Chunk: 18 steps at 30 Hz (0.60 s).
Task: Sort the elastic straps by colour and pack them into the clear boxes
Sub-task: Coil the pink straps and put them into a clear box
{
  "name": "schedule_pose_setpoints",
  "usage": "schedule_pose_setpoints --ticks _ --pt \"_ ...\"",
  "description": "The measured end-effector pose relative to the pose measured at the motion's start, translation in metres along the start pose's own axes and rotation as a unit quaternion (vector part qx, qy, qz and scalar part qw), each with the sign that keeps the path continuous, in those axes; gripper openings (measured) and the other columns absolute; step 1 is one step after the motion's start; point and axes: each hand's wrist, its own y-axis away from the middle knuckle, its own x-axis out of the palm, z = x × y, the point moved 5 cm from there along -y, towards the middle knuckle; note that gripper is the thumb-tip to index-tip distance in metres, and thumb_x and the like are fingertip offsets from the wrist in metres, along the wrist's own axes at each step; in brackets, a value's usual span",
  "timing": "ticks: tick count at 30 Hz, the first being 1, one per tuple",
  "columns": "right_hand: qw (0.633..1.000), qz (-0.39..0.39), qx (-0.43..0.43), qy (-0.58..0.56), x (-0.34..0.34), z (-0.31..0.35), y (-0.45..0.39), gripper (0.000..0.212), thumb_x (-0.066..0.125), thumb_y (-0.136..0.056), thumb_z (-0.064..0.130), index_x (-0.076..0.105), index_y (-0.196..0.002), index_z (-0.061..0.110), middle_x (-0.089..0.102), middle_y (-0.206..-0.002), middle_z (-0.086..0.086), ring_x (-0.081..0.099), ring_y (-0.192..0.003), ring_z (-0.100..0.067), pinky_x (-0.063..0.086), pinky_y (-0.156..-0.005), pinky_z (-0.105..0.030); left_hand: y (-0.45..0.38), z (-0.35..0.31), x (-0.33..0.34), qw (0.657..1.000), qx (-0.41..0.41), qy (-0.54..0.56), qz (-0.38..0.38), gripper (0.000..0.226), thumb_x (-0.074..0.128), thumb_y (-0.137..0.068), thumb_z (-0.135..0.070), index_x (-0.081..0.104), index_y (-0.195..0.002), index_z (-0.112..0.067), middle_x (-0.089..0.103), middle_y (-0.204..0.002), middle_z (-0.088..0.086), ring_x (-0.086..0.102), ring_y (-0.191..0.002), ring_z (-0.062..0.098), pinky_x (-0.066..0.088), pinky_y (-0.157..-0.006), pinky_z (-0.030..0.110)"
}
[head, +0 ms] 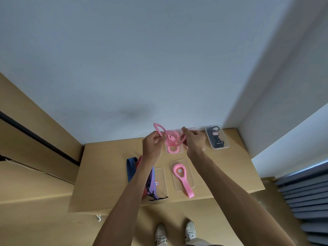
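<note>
On the light wooden table (pixel 110 174), a clear plastic box (pixel 190 181) sits about mid-table, holding a flat pink elastic strap (pixel 181 176) whose tail runs out over the rim toward 6 o'clock. At its 9 o'clock lies a second clear box (pixel 162 176), with a bundle of striped blue, red and purple straps (pixel 132 167) across its left side. At 12 o'clock is a third clear box (pixel 175 152). Above it, the left hand (pixel 152 145) and right hand (pixel 194 139) hold a looped pink strap (pixel 171 137). At 2 o'clock, a fourth clear box (pixel 226 141) contains a black strap (pixel 215 139).
</note>
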Motion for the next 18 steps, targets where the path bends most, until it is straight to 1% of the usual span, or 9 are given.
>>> schedule_pose_setpoints --ticks 3,5,7,8,10,12,14,16,18 --pt "0.997 0.076 -0.021 0.012 0.020 0.005 0.010 0.028 0.078 -0.083 0.032 0.075 -0.085 0.005 0.074 -0.072 -0.010 0.074 -0.071 -0.028 0.062 -0.073 -0.038 0.004 -0.013 0.010 0.992 0.092 -0.078 0.037 0.013 0.072 -0.089 -0.010 0.074 -0.102 -0.009 0.075 -0.095 -0.002 0.070 -0.089 0.004 0.052 -0.075 0.012" --pt "0.991 0.107 -0.065 0.052 0.029 0.013 0.018 0.035 0.074 -0.082 0.045 0.075 -0.067 0.013 0.070 -0.066 -0.012 0.067 -0.062 -0.021 0.055 -0.062 -0.032 0.005 -0.018 0.011 0.982 0.135 -0.126 0.046 0.014 0.070 -0.091 -0.009 0.073 -0.105 -0.010 0.073 -0.101 0.001 0.068 -0.092 0.009 0.057 -0.077 0.020" --pt "0.978 0.138 -0.121 0.103 0.035 0.020 0.027 0.040 0.071 -0.079 0.056 0.073 -0.062 0.020 0.067 -0.058 -0.004 0.063 -0.055 -0.012 0.049 -0.055 -0.028 0.004 -0.020 0.010 0.966 0.176 -0.183 0.041 0.014 0.066 -0.093 -0.005 0.070 -0.106 -0.009 0.069 -0.107 0.002 0.066 -0.093 0.013 0.057 -0.078 0.025" --pt "0.971 0.149 -0.144 0.118 0.037 0.023 0.031 0.037 0.070 -0.079 0.056 0.074 -0.064 0.022 0.068 -0.059 -0.001 0.064 -0.056 -0.013 0.050 -0.055 -0.031 0.002 -0.021 0.010 0.959 0.188 -0.207 0.041 0.014 0.065 -0.093 -0.005 0.069 -0.106 -0.009 0.067 -0.108 0.002 0.065 -0.093 0.014 0.056 -0.078 0.024" --pt "0.960 0.157 -0.180 0.142 0.040 0.025 0.035 0.037 0.068 -0.084 0.050 0.075 -0.070 0.016 0.071 -0.063 -0.004 0.068 -0.066 -0.023 0.052 -0.060 -0.038 0.001 -0.024 0.011 0.952 0.197 -0.228 0.052 0.018 0.062 -0.094 -0.006 0.068 -0.111 -0.008 0.067 -0.109 0.003 0.064 -0.094 0.014 0.053 -0.079 0.020" --pt "0.955 0.151 -0.204 0.151 0.040 0.026 0.035 0.042 0.064 -0.093 0.043 0.074 -0.073 0.008 0.070 -0.064 -0.009 0.067 -0.067 -0.026 0.050 -0.059 -0.036 0.000 -0.025 0.009 0.969 0.166 -0.177 0.054 0.025 0.053 -0.092 -0.013 0.071 -0.108 -0.008 0.071 -0.106 0.003 0.065 -0.095 0.012 0.051 -0.082 0.019" --pt "0.955 0.135 -0.225 0.139 0.038 0.027 0.035 0.042 0.060 -0.098 0.036 0.073 -0.075 0.003 0.069 -0.065 -0.008 0.064 -0.058 -0.016 0.048 -0.056 -0.029 -0.003 -0.018 0.003 0.995 0.069 -0.059 0.034 0.031 0.047 -0.092 -0.019 0.076 -0.102 -0.011 0.076 -0.099 0.000 0.068 -0.095 0.010 0.052 -0.084 0.023" --pt "0.951 0.127 -0.244 0.139 0.037 0.027 0.035 0.038 0.060 -0.097 0.034 0.072 -0.077 0.005 0.069 -0.068 0.001 0.059 -0.053 -0.002 0.044 -0.052 -0.020 -0.007 -0.004 0.000 0.997 -0.053 0.049 0.011 0.025 0.056 -0.093 -0.029 0.078 -0.096 -0.018 0.077 -0.093 -0.003 0.070 -0.094 0.014 0.056 -0.085 0.033" --pt "0.947 0.129 -0.255 0.150 0.041 0.025 0.036 0.035 0.059 -0.098 0.040 0.069 -0.082 0.011 0.066 -0.060 0.006 0.061 -0.056 0.003 0.047 -0.054 -0.018 -0.011 0.004 -0.001 0.990 -0.118 0.071 -0.006 0.026 0.069 -0.087 -0.048 0.079 -0.088 -0.024 0.077 -0.088 -0.006 0.071 -0.089 0.011 0.057 -0.081 0.034"
